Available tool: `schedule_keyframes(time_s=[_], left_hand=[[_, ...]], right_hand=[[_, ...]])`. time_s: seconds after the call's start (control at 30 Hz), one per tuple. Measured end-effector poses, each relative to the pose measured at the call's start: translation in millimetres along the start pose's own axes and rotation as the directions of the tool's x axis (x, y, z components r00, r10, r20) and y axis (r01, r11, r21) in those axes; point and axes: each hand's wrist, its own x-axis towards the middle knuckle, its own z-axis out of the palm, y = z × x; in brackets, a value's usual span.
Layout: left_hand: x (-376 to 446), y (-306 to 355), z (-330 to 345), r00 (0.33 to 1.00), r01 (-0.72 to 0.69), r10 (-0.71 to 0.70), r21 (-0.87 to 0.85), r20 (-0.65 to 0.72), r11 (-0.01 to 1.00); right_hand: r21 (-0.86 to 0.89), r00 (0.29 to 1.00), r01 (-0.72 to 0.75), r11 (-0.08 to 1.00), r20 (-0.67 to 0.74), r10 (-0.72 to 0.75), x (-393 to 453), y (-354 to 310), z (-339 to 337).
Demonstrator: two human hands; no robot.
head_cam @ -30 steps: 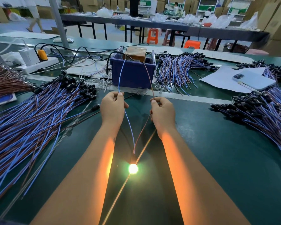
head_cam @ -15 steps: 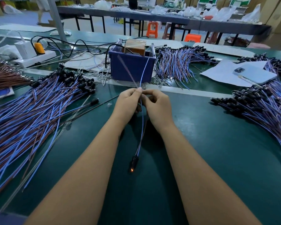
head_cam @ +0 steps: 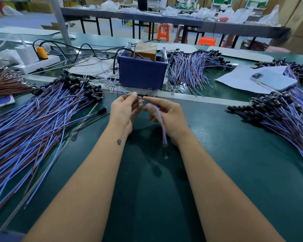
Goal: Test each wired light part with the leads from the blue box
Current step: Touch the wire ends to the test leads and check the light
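Worktop (head_cam: 234, 172): dark green mat, bare at 6 o'clock between the two forearms.

Wired light part (head_cam: 162, 126): one piece, blue and brown wires, black lamp head (head_cam: 165, 151) hanging just above the mat near centre. Lamp dark now; a second ago it shone bright, half a second ago only a faint glow. Judged: this piece has passed its test and is off the leads.

Right hand (head_cam: 166, 117): fingers loosely curled, wires running across the palm side, pinched near their bare ends at fingertip level.

Left hand (head_cam: 125, 110): thumb and forefinger pinching the same wire ends, other fingers relaxed. The hands, apart while the lamp was lit, have come together at 12 o'clock of centre.

Pile, 9 o'clock (head_cam: 33, 123): large fan of blue-brown wired parts, black heads toward the box.

Pile, 3 o'clock (head_cam: 278, 117): similar fan. Which pile is tested stock cannot be told.

Blue box (head_cam: 141, 74): 12 o'clock, just beyond the hands, brown block inside; its leads are too blurred to trace.

Further pile (head_cam: 192, 70): 1 o'clock, beside the box.

Phone (head_cam: 273, 79): 2 o'clock, on white paper.

Power strip (head_cam: 37, 64): 10 o'clock, far edge.

Next, judged: set this piece aside, draw another.
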Motion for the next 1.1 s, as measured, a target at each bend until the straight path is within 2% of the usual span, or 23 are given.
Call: schedule_keyframes(time_s=[0.1, 0.13, 0.2, 0.27, 0.33, 0.43, 0.6, 0.7, 0.77, 0.83, 0.87, 1.0, 1.1], left_hand=[[-0.2, -2.6, 0.1, 0.999, -0.033, 0.033, -0.033, -0.009, 0.999], [-1.4, -4.0, 0.2, 0.998, -0.056, 0.056, -0.010, -0.004, 0.998], [-6.6, -6.6, -0.1, 0.991, -0.130, 0.128, 0.129, 0.026, 0.983], [-14.8, -9.3, 0.4, 0.970, -0.240, 0.206, 0.390, 0.127, 0.889], [-23.8, -11.2, 3.7, 0.937, -0.338, 0.212, 0.567, 0.278, 0.751], [-39.9, -13.9, 14.0, 0.879, -0.436, 0.181, 0.590, 0.442, 0.680], [-88.3, -40.0, 47.5, 0.728, -0.627, 0.212, 0.508, 0.652, 0.591], [-114.8, -63.2, 79.3, 0.566, -0.785, 0.255, 0.419, 0.784, 0.455], [-129.2, -78.3, 103.9, 0.476, -0.845, 0.275, 0.348, 0.836, 0.405], [-141.9, -92.8, 124.5, 0.436, -0.856, 0.232, 0.322, 0.870, 0.404], [-148.8, -100.5, 132.6, 0.424, -0.855, 0.164, 0.334, 0.891, 0.396], [-157.5, -125.9, 139.4, 0.377, -0.871, -0.127, 0.398, 0.917, 0.288], [-154.9, -127.9, 135.9, 0.402, -0.840, -0.167, 0.435, 0.900, 0.324]], right_hand=[[0.244, 0.982, -0.076, 0.967, -0.147, 0.115, 1.1, -1.0, -8.5], [0.305, 0.972, -0.086, 0.948, -0.185, 0.148, 1.5, -0.9, -9.8], [0.313, 0.942, -0.106, 0.944, -0.273, 0.196, 1.9, -0.1, -11.4], [0.298, 0.900, -0.127, 0.946, -0.367, 0.236, 0.3, -0.5, -15.4], [0.324, 0.869, -0.121, 0.938, -0.422, 0.257, -3.3, -2.1, -24.6], [0.328, 0.851, -0.120, 0.937, -0.452, 0.267, -15.0, -4.9, -41.7], [0.154, 0.860, -0.225, 0.962, -0.432, 0.271, -36.3, -14.9, -89.8], [-0.113, 0.874, -0.299, 0.948, -0.432, 0.224, -42.0, -31.6, -134.2], [-0.370, 0.893, -0.321, 0.872, -0.425, 0.148, -45.4, -47.8, -166.3], [-0.619, 0.916, -0.330, 0.713, -0.392, 0.084, -49.9, -66.5, -198.8], [-0.708, 0.920, -0.350, 0.613, -0.383, 0.082, -53.3, -76.0, -216.3], [-0.816, 0.880, -0.474, 0.330, -0.451, 0.150, -75.0, -101.5, -279.6], [-0.816, 0.824, -0.563, 0.131, -0.542, 0.166, -90.0, -101.7, -299.6]])
